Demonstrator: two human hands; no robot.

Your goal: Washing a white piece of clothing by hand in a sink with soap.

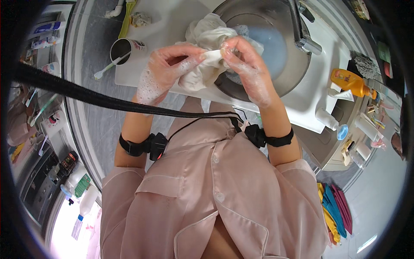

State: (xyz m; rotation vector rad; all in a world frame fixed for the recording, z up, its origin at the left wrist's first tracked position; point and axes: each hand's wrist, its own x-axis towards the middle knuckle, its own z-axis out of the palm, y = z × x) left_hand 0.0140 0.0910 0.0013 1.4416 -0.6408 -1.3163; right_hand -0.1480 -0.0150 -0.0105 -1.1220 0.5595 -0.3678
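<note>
A wet white cloth [208, 32] lies bunched over the near left rim of a round metal basin [297, 71]. Between finger and thumb, my left hand [166, 69] pinches one side of a fold of it. My right hand [250, 64] grips the same fold a short way to the right, so a small stretch of fabric spans the two. Suds coat both hands and wrists. Cloudy bluish soapy water [269, 47] stands in the basin, and part of the cloth hangs into it. What kind of garment or cloth it is, I cannot tell.
A metal faucet [308, 43] reaches over the basin from the right. At left stand a cup [137, 48] with a toothbrush [113, 64] and a green-handled brush [126, 21]. An orange bottle [348, 82] and a white tube [340, 95] lie on the right. A black strap [108, 97] crosses the left side.
</note>
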